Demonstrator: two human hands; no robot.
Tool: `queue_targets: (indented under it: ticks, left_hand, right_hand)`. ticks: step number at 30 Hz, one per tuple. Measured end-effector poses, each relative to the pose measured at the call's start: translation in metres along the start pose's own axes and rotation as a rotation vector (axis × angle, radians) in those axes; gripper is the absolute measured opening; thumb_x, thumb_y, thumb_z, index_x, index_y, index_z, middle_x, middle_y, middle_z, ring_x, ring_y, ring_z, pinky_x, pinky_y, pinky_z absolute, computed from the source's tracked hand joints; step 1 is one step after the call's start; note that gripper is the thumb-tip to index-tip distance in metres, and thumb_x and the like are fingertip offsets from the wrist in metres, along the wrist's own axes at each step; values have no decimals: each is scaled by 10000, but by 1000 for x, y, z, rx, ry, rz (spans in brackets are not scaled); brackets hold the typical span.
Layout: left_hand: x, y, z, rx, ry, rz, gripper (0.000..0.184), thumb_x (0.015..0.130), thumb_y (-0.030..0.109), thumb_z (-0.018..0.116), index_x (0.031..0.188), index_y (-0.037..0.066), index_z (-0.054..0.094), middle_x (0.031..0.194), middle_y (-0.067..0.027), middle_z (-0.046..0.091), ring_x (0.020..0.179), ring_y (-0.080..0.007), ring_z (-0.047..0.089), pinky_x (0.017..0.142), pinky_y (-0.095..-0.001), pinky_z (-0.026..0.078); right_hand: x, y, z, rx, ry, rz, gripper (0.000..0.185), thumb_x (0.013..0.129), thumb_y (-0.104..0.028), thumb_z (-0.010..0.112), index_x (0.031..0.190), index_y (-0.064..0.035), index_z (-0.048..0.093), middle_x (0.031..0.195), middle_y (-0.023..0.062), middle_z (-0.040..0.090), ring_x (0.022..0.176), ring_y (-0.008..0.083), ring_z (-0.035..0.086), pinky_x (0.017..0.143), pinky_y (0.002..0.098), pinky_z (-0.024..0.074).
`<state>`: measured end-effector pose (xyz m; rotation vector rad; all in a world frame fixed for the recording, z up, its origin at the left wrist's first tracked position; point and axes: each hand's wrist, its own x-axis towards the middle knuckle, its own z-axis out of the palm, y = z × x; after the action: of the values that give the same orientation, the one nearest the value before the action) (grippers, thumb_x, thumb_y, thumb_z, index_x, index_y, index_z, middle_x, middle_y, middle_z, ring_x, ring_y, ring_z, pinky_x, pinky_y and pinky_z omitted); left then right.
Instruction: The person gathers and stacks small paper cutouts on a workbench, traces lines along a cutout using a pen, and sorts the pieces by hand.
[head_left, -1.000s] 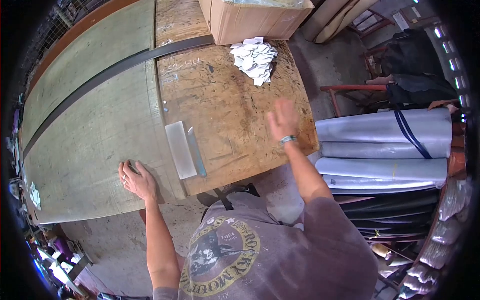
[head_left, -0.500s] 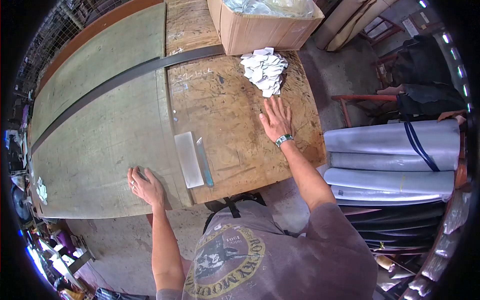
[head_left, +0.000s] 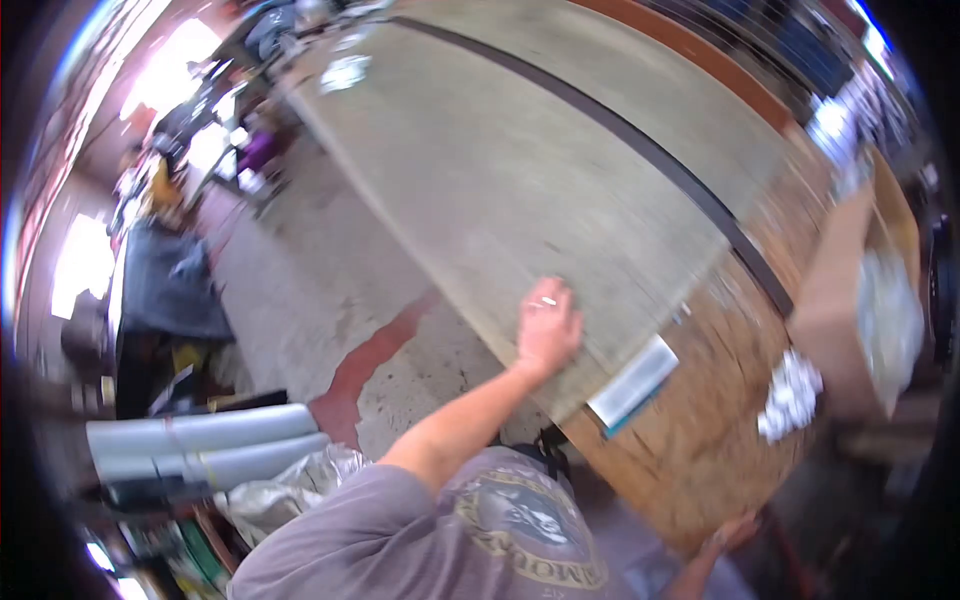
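Observation:
My left hand [head_left: 548,325], with a ring on one finger, rests on the grey-green sheet [head_left: 460,180] that covers much of the table. Its fingers are loosely bent and hold nothing. Close to its right lie a pale rectangular block [head_left: 634,383] and, partly behind that, a blue strip-like tool [head_left: 622,421]. My right hand [head_left: 738,530] is at the lower right, by the edge of the bare wood [head_left: 690,460]. Motion blurs its fingers, so their pose is unclear. A pile of small white pieces [head_left: 790,397] lies on the wood, apart from both hands.
A cardboard box [head_left: 840,300] with clear plastic inside stands at the right. A dark flat strip [head_left: 620,130] crosses the sheet. More white pieces [head_left: 345,73] lie at the far end. Pale rolls [head_left: 210,430] lie at lower left, beyond the concrete floor [head_left: 290,290].
The view has swung left, showing more floor and the table's far end. My left hand stays on the sheet; my right hand has moved away from the white pile towards the table's edge.

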<state>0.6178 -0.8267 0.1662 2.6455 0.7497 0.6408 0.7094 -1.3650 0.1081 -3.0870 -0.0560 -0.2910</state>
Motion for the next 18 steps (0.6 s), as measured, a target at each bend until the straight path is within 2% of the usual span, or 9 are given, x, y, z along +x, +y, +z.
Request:
queue_targets:
  ticks: [4, 9, 12, 15, 18]
  left_hand:
    - [1, 1, -5, -44, -12, -23, 430, 945, 272, 647, 1280, 7, 598, 1499, -220, 512, 1458, -383, 433, 1197, -522, 331]
    - [-5, -9, -3, -128, -49, -40, 439, 1002, 362, 599, 1287, 29, 626, 1558, -227, 464, 1496, -392, 379, 1220, -528, 290]
    - [4, -26, -11, -334, -163, -72, 499, 1049, 472, 535, 1239, 28, 659, 1476, -251, 545, 1424, -391, 477, 1178, -500, 365]
    - [47, -81, -79, -1012, -781, -242, 574, 1067, 541, 488, 1156, 6, 676, 1258, -262, 672, 1242, -384, 626, 1050, -477, 481]
    - [63, -159, -140, -963, -805, -51, 606, 1059, 556, 497, 1125, -22, 669, 1033, -247, 727, 1016, -387, 707, 903, -476, 539]
  right_hand:
    - [-36, -95, 1, 132, 39, -194, 663, 1044, -547, 487, 1538, -105, 456, 1513, 138, 445, 1351, 303, 389, 1103, 460, 307]
    - [-92, -239, 8, 350, -124, -362, 630, 1053, -550, 477, 1497, -104, 495, 1429, 131, 505, 1250, 280, 457, 1024, 439, 358]
    - [-127, -315, 18, 435, -311, -386, 613, 1057, -552, 471, 1472, -103, 518, 1378, 127, 541, 1189, 266, 498, 976, 427, 389]
    - [-161, -380, 29, 489, -604, -297, 598, 1062, -554, 464, 1447, -103, 542, 1327, 122, 578, 1128, 252, 538, 929, 414, 419]
    - [-190, -439, 39, 535, -884, -134, 586, 1067, -556, 458, 1423, -102, 565, 1276, 118, 614, 1067, 239, 579, 882, 401, 450]
